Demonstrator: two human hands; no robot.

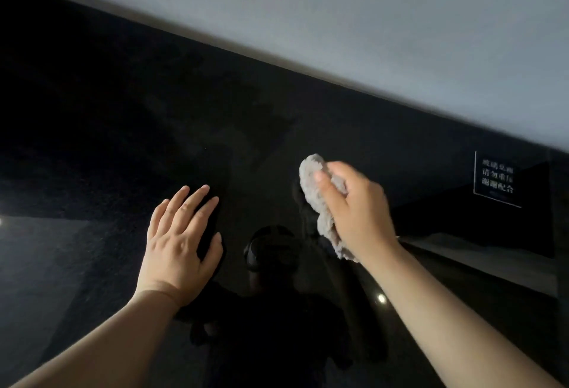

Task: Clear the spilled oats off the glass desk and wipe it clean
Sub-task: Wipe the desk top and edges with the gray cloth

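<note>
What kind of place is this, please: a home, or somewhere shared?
Probably a shared or rented room, such as a hotel or office, though I cannot be sure. The black glass desk carries a printed notice in Chinese for users, and it stands against a plain grey wall.

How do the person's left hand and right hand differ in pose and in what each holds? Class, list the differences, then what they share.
The left hand has straight, spread fingers; the right hand has curled ones. The left hand holds nothing; the right hand grips a fluffy grey cloth. The left hand seems to lie flat on the glass desk; the right hand sits atop the cloth. Both are bare, palms down.
</note>
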